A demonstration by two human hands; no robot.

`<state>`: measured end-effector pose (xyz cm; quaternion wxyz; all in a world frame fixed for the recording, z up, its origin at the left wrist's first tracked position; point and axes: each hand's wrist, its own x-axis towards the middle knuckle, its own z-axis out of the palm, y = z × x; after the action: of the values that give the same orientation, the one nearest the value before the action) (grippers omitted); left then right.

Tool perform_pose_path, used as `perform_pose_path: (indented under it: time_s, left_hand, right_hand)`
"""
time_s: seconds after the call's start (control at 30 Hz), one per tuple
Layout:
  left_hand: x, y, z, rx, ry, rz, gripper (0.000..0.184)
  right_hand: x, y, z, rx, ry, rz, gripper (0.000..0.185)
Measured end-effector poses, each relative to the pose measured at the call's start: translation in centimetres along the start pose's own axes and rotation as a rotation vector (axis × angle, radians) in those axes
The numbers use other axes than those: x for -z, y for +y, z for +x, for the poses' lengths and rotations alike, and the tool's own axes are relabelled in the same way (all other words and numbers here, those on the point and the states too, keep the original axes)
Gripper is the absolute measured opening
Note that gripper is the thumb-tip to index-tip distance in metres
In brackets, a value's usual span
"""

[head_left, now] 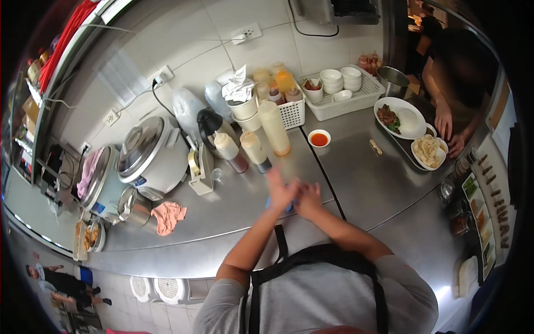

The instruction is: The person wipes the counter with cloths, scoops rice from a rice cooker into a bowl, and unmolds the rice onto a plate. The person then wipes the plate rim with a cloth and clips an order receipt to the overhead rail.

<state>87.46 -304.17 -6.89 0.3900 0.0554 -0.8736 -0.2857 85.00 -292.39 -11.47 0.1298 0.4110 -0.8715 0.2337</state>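
Observation:
Both my hands are close together over the steel counter (239,209), near its front edge. My left hand (282,192) is blurred, its fingers pointing toward the bottles. Beside it, my right hand (307,200) has its fingers bent toward the left one; whether anything is between them cannot be made out. A blue item (287,207) shows partly below and between the hands. Just beyond stand a squeeze bottle with dark contents (255,151), another with reddish sauce (231,152) and a tall pale bottle (273,128). A small bowl of orange-red sauce (319,138) lies to the right.
At left are a rice cooker (153,153), a pink cloth (167,217) and a tape dispenser (201,172). White baskets (342,103) hold bowls at the back. At right, a co-worker's hands (449,131) are beside a tray with a plate of food (409,118) and a bowl (428,152).

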Motion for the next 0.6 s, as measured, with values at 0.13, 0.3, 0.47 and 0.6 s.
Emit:
perform_pose_path:
  time_s: [0.13,0.3,0.47,0.6]
  left_hand:
    - [3.8,-6.2,4.0,0.39,0.362,-0.006,0.094]
    - [4.9,-10.7,5.8,0.526,0.168,0.11,0.128]
    - [2.0,-13.6,7.1,0.334,0.25,0.101,0.124]
    - [-0.3,-12.5,10.2,0.35,0.176,0.121,0.11]
  right_hand:
    - [1.4,1.4,0.0,-0.058,0.024,0.122,0.019]
    - [0.6,1.6,0.1,-0.013,0.036,0.121,0.019]
    - [1.3,1.5,0.5,-0.017,0.018,0.189,0.019]
    - [1.5,1.5,1.0,-0.02,-0.007,0.209,0.02]
